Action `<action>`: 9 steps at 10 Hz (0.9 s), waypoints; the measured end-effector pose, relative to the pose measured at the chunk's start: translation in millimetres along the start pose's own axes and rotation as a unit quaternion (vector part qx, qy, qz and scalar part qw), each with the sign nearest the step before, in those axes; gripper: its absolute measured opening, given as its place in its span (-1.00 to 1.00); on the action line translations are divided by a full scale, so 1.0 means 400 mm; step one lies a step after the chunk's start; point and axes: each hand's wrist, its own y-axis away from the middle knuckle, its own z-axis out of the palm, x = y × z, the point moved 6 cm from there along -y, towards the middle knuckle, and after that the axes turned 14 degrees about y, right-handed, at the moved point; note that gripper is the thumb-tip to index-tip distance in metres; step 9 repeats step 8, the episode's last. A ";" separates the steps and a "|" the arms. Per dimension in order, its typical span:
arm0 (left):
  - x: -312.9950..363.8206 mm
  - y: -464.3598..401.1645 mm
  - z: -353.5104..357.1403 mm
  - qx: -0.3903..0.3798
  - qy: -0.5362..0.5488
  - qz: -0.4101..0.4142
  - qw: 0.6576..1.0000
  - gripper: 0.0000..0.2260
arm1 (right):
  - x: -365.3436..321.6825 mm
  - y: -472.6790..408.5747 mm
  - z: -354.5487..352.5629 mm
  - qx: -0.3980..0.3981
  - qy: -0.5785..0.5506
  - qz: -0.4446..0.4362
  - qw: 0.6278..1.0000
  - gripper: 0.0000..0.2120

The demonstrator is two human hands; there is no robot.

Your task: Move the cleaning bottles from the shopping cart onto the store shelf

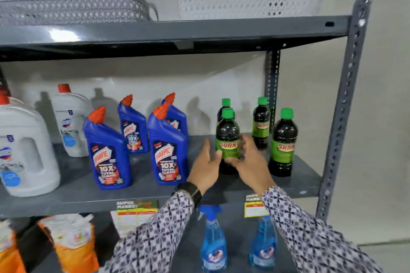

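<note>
Our left hand [206, 162] and right hand [248, 157] sit open, fingers spread, on either side of the dark bottle [227, 139] standing on the shelf [142, 193], right of the blue bottles [166, 146]. We should square its label forward, then draw away gently.

Bright, even indoor light from above and in front. White glare patch on the glossy grey metal upper shelf [62, 34]. Soft bottle shadows thrown on the pale back wall [199, 86]. Slight motion blur throughout, strongest on the orange-and-white pouches [71, 244] bottom left. Wide-angle bending of the perforated grey upright post [348, 104].
</note>
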 end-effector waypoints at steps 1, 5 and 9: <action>-0.009 -0.041 0.016 -0.021 0.014 0.008 1.000 -0.55 | 0.025 -0.013 -0.007 -0.038 -0.039 -0.001 0.999 -0.43; -0.008 0.007 0.039 -0.061 0.000 0.051 0.997 -0.52 | 0.071 0.035 -0.053 -0.023 -0.066 -0.046 0.996 -0.38; -0.004 0.046 0.032 -0.041 -0.009 0.052 0.998 -0.50 | 0.037 0.087 -0.060 0.014 -0.065 -0.040 0.997 -0.29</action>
